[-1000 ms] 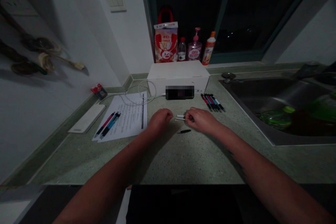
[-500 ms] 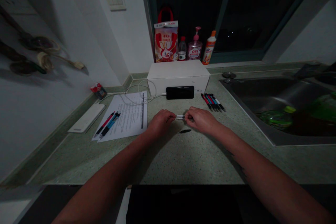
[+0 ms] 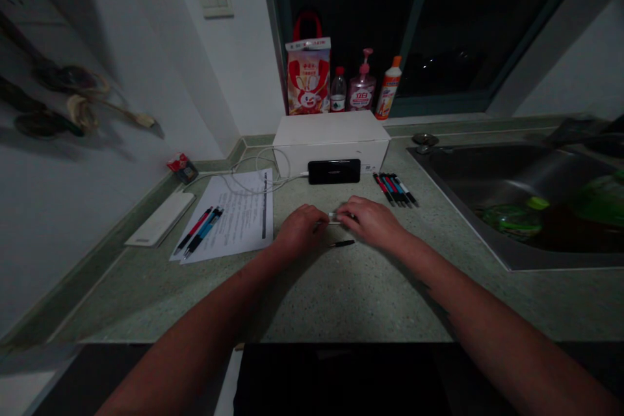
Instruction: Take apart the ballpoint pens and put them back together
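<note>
My left hand [image 3: 300, 229] and my right hand [image 3: 370, 219] meet at the middle of the green speckled countertop [image 3: 351, 292]. Fingers of both hands close on a small white pen part [image 3: 334, 217], most of it hidden by them. A short black pen part [image 3: 342, 244] lies on the counter just below the right fingers, untouched. Left of my left hand is a printed paper sheet [image 3: 244, 211] bearing a red pen and a blue pen [image 3: 199, 231]. Several assembled pens [image 3: 394, 189] lie side by side beyond my right hand.
A black phone [image 3: 334, 171] leans against a white box [image 3: 330, 143], with a white cable [image 3: 258, 172] trailing left. Bottles and a red-handled bag [image 3: 308, 75] stand behind. A steel sink [image 3: 507, 195] lies right; a white pad [image 3: 160, 219] lies left.
My hands have come closer together, with the right hand shifting left over the white pen part. The black pen part and other objects stay where they were.
</note>
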A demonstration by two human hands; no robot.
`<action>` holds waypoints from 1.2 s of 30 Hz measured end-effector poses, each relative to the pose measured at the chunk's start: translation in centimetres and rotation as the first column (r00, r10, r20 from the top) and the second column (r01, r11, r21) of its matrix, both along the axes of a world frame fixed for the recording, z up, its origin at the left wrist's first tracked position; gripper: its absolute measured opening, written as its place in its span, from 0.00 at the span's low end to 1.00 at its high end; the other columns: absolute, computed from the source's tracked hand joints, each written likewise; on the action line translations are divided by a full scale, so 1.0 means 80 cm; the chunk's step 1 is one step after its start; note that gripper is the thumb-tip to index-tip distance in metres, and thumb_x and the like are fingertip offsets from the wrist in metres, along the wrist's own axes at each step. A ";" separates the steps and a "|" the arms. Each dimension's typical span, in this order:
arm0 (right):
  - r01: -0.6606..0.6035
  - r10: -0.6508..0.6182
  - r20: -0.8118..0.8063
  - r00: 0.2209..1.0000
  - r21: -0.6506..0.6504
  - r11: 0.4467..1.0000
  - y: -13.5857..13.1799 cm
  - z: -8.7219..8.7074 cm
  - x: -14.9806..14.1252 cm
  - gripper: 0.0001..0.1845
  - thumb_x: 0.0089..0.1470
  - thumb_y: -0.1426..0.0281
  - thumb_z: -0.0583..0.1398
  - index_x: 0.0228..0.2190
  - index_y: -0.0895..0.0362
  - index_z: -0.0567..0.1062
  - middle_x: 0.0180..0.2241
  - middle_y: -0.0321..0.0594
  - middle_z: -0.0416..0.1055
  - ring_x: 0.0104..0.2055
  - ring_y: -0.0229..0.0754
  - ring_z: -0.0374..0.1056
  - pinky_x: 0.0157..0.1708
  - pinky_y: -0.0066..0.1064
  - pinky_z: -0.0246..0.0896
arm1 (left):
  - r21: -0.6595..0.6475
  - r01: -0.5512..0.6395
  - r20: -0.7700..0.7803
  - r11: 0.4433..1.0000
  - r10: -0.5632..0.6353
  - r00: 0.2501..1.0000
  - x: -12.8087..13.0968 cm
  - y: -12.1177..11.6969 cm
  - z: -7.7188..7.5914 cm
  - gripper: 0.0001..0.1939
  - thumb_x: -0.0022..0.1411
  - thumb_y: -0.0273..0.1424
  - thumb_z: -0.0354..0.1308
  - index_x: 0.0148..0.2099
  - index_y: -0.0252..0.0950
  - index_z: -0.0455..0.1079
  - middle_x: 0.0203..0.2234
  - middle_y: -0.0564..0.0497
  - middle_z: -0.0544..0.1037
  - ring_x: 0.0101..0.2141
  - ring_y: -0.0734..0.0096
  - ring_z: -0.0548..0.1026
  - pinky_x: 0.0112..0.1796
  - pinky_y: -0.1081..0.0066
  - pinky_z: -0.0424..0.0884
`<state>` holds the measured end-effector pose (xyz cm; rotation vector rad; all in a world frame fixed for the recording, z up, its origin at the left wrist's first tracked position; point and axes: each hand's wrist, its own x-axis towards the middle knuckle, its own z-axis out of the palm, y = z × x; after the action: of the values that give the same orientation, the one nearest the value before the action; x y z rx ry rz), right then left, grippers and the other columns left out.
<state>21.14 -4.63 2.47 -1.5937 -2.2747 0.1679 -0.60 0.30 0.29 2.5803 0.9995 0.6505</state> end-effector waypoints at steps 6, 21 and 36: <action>0.104 -0.100 0.095 0.990 -0.032 0.994 0.010 -0.008 0.016 0.08 0.62 0.68 0.61 0.40 0.53 0.81 0.41 0.43 0.76 0.44 0.45 0.72 0.37 0.33 0.60 | 0.031 -0.144 -0.019 0.989 0.144 0.989 -0.011 0.014 0.003 0.09 0.66 0.27 0.56 0.40 0.36 0.78 0.36 0.46 0.80 0.41 0.61 0.74 0.45 0.63 0.70; 0.231 -0.232 0.033 0.972 0.029 0.973 0.010 -0.006 0.017 0.07 0.60 0.68 0.60 0.37 0.55 0.79 0.39 0.43 0.76 0.40 0.45 0.71 0.33 0.34 0.58 | -0.006 -0.302 -0.072 0.953 0.301 0.951 -0.013 0.012 0.021 0.10 0.68 0.28 0.53 0.42 0.37 0.77 0.39 0.45 0.79 0.43 0.59 0.74 0.48 0.61 0.69; 0.143 -0.145 0.026 0.989 0.068 0.987 0.008 -0.006 0.014 0.05 0.61 0.69 0.60 0.37 0.53 0.77 0.39 0.42 0.77 0.43 0.47 0.71 0.37 0.35 0.59 | -0.004 -0.226 -0.074 0.974 0.225 0.972 -0.011 0.012 0.017 0.09 0.67 0.28 0.55 0.41 0.37 0.78 0.38 0.45 0.80 0.43 0.59 0.74 0.48 0.61 0.69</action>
<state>22.23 -4.01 2.01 -1.7299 -2.1538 0.0310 -1.46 1.26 1.65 2.5176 1.3304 0.6054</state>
